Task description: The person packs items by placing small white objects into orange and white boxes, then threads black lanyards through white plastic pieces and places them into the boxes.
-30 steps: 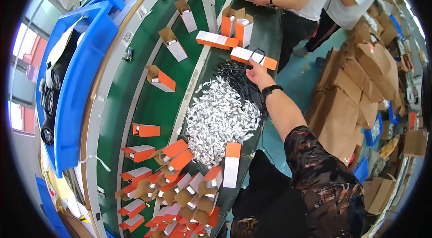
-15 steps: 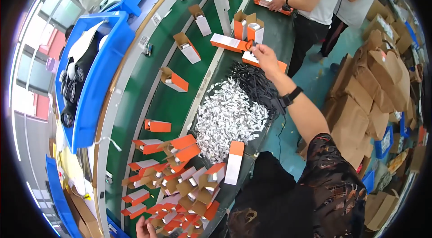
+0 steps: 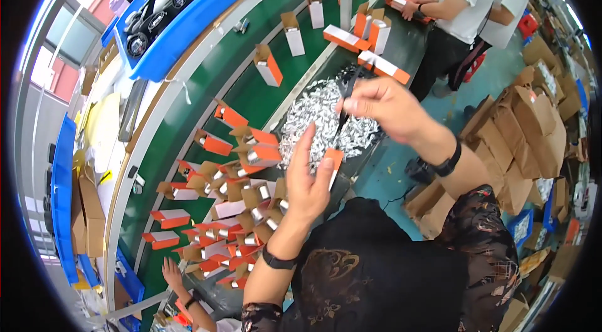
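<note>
My right hand [image 3: 384,105] is raised over the workbench and pinches a thin black cable [image 3: 344,116] that hangs down from its fingers. Beneath it lies a heap of small silver sachets [image 3: 316,120], with a pile of black cables [image 3: 352,75] just beyond. My left hand [image 3: 308,183] is held up with fingers spread and nothing in it. Its thumb is beside an upright orange-and-white box [image 3: 334,163] at the bench edge. Several open orange-and-white boxes [image 3: 233,210] are heaped to the left of that hand.
A green conveyor belt [image 3: 251,97] carries scattered boxes. Beyond it sits a blue bin [image 3: 194,15] with round black parts. Two people [image 3: 467,12] work at the far right. Another person's hand [image 3: 171,272] reaches in at lower left. Brown cardboard cartons [image 3: 523,144] stack on my right.
My right hand has drawn back from the far black pile toward me, now holding a black cable. My left hand has risen into view beside the upright box.
</note>
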Demonstrator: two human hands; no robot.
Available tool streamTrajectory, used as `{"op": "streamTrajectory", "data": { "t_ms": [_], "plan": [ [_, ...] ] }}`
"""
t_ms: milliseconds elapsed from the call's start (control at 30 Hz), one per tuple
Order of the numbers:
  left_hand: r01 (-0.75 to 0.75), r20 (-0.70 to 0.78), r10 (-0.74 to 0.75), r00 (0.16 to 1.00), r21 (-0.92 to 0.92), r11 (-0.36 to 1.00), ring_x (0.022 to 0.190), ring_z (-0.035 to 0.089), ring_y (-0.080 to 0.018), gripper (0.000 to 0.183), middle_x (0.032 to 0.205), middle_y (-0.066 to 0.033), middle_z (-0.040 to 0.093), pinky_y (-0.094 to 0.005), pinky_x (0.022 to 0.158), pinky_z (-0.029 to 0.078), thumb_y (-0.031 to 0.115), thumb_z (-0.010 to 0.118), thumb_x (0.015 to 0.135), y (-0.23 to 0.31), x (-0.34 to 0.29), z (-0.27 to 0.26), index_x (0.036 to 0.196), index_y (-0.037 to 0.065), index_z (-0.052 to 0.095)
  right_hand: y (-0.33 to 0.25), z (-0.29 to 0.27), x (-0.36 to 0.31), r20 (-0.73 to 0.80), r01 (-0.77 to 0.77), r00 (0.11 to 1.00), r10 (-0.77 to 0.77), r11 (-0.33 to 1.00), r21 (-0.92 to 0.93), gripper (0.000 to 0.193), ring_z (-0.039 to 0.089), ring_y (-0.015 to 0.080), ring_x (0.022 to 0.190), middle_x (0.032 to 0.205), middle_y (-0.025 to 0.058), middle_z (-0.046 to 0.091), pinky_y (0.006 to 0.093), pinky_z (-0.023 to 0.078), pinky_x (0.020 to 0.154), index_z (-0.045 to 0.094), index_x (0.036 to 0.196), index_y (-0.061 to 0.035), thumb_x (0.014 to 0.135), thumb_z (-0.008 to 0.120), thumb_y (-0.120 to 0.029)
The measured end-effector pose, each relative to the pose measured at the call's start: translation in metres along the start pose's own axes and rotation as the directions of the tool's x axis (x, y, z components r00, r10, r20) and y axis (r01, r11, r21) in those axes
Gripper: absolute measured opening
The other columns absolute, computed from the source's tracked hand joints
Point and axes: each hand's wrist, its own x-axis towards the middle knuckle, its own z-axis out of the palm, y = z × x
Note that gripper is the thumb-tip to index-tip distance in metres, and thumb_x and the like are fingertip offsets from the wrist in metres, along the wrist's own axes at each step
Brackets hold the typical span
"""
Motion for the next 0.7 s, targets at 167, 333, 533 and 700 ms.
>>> {"op": "streamTrajectory", "data": {
  "t_ms": [167, 333, 533, 700],
  "plan": [
    [0.379, 0.107, -0.366, 0.925, -0.356, 0.854, 0.091, 0.055, -0.0149, 0.026, 0.1, -0.0074, 0.059, -0.0278, 0.082, 0.043, 0.01, 0.044, 0.1, -0.018, -0.05, -0.008, 0.118, -0.004, 0.054, 0.079, 0.046, -0.031, -0.074, -0.158, 0.979, 0.192, 0.93, 0.332, 0.015, 0.06, 0.0094, 0.086, 0.085, 0.0039, 0.066, 0.0258, 0.047, 0.078, 0.07, 0.09, 0.0029, 0.092, 0.063, -0.01],
    [0.623, 0.049, -0.63, 0.775, 0.099, 0.776, 0.062, 0.04, -0.0037, 0.023, 0.068, 0.0051, 0.047, -0.0214, 0.056, 0.034, 0.018, 0.047, 0.101, -0.031, -0.105, -0.044, 0.092, 0.0, 0.06, 0.169, 0.047, -0.068, 0.108, -0.541, 0.839, 0.533, 0.839, 0.059, 0.018, 0.059, 0.0078, 0.075, 0.081, 0.0028, 0.068, 0.026, 0.048, 0.072, 0.072, 0.093, 0.0005, 0.091, 0.066, -0.017],
    [0.611, -0.138, -0.605, 0.784, 0.003, 0.792, 0.069, 0.045, -0.0059, 0.019, 0.078, 0.0, 0.055, -0.0216, 0.062, 0.038, 0.015, 0.049, 0.1, -0.026, -0.133, -0.079, 0.092, 0.0, 0.056, 0.276, -0.035, -0.038, -0.304, -0.362, 0.929, 0.212, 0.7, -0.616, 0.015, 0.061, 0.0174, 0.058, 0.067, 0.0062, 0.066, 0.0334, 0.047, 0.055, 0.071, 0.088, -0.0073, 0.085, 0.068, -0.022],
    [0.564, -0.267, -0.568, 0.779, -0.098, 0.82, 0.072, 0.051, -0.0095, 0.019, 0.081, -0.0028, 0.056, -0.0242, 0.069, 0.044, 0.016, 0.049, 0.101, -0.007, -0.138, -0.093, 0.092, 0.0, 0.054, 0.308, -0.067, 0.037, -0.166, -0.103, 0.981, -0.097, 0.466, -0.879, 0.017, 0.064, 0.0315, 0.085, 0.093, 0.0116, 0.063, 0.0432, 0.052, 0.074, 0.07, 0.097, -0.0112, 0.082, 0.063, -0.015]
  ]
}}
